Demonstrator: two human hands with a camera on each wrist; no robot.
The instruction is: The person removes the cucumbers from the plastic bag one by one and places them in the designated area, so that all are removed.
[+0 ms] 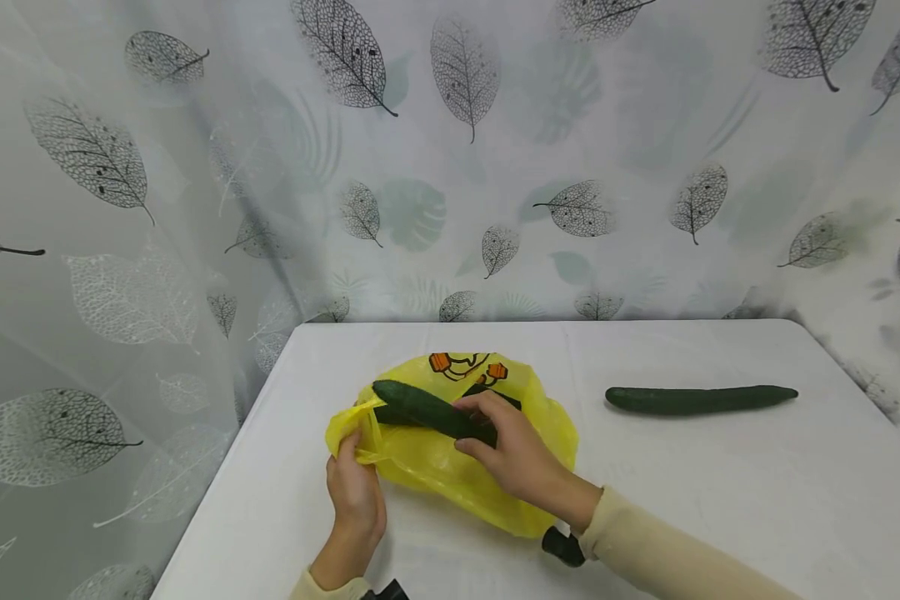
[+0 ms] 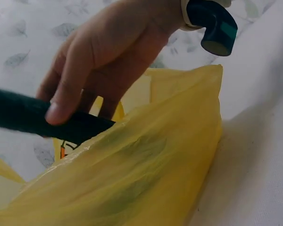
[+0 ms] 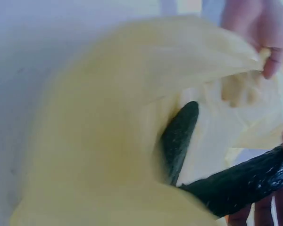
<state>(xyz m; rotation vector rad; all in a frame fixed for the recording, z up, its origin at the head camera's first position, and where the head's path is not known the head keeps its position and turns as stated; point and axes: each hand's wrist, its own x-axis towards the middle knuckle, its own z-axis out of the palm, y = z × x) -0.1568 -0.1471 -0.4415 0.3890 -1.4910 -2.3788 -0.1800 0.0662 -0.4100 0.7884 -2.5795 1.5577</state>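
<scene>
My left hand (image 1: 356,496) grips the rim of a yellow plastic bag (image 1: 450,475) at its left side and keeps the mouth spread. In my right hand (image 1: 521,458) is a dark green cucumber (image 1: 420,407), pinched between thumb and fingers and slanting across the bag's mouth. One end of that cucumber dips behind the bag's edge in the left wrist view. A second cucumber (image 3: 179,136) lies inside the bag, partly covered by the yellow film. Orange and black print (image 1: 465,367) marks the bag's far side.
Another long cucumber (image 1: 701,400) lies on the white table (image 1: 682,492), right of the bag. A leaf-patterned curtain (image 1: 450,167) hangs behind and to the left of the table. A black device (image 1: 562,547) is at the right wrist.
</scene>
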